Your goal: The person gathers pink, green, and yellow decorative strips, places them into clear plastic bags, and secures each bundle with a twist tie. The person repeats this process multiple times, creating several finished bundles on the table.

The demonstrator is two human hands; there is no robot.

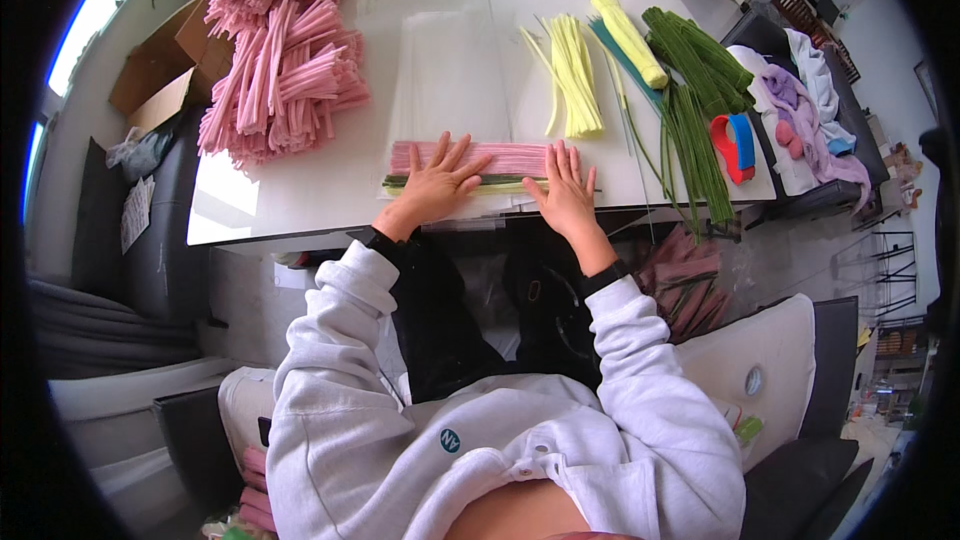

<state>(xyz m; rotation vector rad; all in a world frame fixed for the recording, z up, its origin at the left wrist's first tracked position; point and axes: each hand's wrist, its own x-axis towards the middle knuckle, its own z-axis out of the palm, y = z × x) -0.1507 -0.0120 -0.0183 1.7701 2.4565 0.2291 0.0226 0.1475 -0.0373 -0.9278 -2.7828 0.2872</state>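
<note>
A flat row of pink pipe cleaners [510, 152] lies side by side near the table's front edge, with dark green and pale yellow stems [491, 187] along its near side. Over its left part my left hand [437, 184] lies flat, fingers spread. My right hand [564, 191] rests palm down on the right end, fingers apart. Neither hand is closed on anything. Clear plastic film [465, 224] shows at the table edge below the row. What lies under the palms is hidden.
Large piles of pink pipe cleaners [289, 82] stand at the left. Yellow bundles [574, 79], green bundles [694, 142] and a red and blue tape-like ring [733, 150] lie at the right. A sofa with cloths [802, 105] adjoins the table [442, 75].
</note>
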